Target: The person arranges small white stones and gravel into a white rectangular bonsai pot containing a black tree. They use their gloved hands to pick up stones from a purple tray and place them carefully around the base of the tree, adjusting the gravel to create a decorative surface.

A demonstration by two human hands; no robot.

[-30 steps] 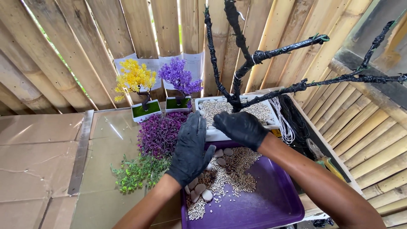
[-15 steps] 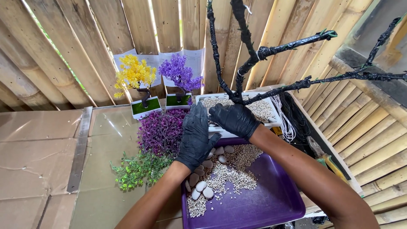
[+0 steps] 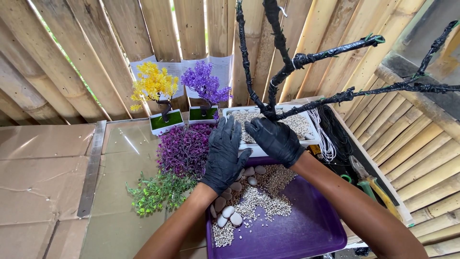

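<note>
Both gloved hands, left hand (image 3: pixel 224 153) and right hand (image 3: pixel 277 139), fingers spread, apparently pressing gravel in the white pot (image 3: pixel 258 149) around the black wire tree (image 3: pixel 273 103); next, steady levelling.

Glass-topped table (image 3: pixel 120 144) carries purple tray (image 3: pixel 306 230), white planter (image 3: pixel 268 148), purple foliage (image 3: pixel 184 148), green sprigs (image 3: pixel 153 192)

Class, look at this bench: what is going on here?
A person in black gloves works on a model tree. The left hand and right hand rest on the gravel in a white rectangular pot, at the foot of a bare black-wrapped tree. Just below is a purple tray with gravel and white pebbles. Purple foliage, green sprigs and two small finished trees, yellow and purple, lie to the left.
</note>
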